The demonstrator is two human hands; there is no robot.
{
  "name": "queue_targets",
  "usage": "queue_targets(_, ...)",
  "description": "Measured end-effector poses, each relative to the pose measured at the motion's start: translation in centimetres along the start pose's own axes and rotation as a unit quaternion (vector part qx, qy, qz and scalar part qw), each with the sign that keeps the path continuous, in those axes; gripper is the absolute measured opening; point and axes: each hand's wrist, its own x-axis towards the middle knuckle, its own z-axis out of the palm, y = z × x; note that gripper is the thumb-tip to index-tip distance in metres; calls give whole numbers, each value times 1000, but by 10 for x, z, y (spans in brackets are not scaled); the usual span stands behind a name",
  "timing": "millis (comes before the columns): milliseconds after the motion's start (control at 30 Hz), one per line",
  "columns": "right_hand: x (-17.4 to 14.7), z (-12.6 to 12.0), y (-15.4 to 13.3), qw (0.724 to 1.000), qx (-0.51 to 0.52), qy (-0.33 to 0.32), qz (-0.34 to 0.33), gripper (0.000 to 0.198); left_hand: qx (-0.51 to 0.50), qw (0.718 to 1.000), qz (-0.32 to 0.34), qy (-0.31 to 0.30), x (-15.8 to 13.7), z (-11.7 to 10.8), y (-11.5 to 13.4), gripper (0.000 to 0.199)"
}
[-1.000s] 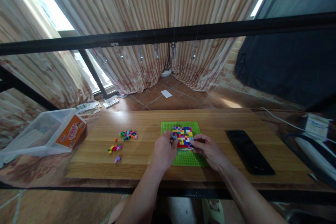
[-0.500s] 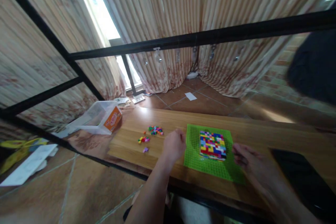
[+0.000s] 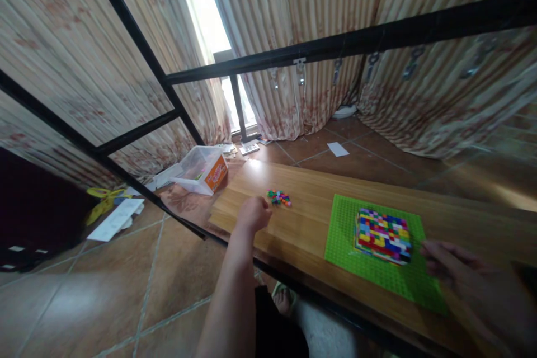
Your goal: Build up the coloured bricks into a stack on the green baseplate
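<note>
The left hand (image 3: 253, 213) is low over the near left part of the wooden tabletop (image 3: 308, 226), its fingers curled inward; from here I can't tell whether they have hold of anything or touch the wood. Just past its knuckles, a little to the right, sits a loose cluster of small toy bricks (image 3: 280, 198), mostly green, blue, pink and orange.

Well to the right of that hand lies the studded green baseplate (image 3: 342, 243), with the multicoloured brick block (image 3: 382, 235) standing on it. The block is just left of the right hand (image 3: 459, 265), whose fingers are bunched narrowly by the plate's right edge, apart from the block. That hand is blurred, so I can't say if a brick is between its fingertips.

Beyond the left hand and off to its left is a clear plastic bin (image 3: 195, 170) with an orange label (image 3: 216, 174). Farther out, a white sheet of paper (image 3: 338, 149) lies on the tiled floor (image 3: 113, 285).
</note>
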Motion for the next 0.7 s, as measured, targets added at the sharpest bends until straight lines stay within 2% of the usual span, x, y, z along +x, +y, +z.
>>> queue_targets(100, -2, 3, -5, 999, -4, 5, 50, 28, 23, 999, -1, -36, -5, -3, -16, 16)
queue_targets(267, -3, 2, -8, 999, -27, -3, 32, 29, 57, 997, 7, -42, -10, 8, -14, 27)
queue_targets(467, -3, 2, -5, 1000, -24, -5, 14, 34, 58, 997, 28, -36, -2, 16, -7, 9)
queue_targets(633, -8, 6, -11, 999, -35, 26, -13, 33, 16, 996, 85, -27, 5, 20, 13, 12)
queue_targets(700, -11, 8, -17, 998, -37, 45, -31, 30, -83, 988, 125, -22, 3, 24, 29, 13)
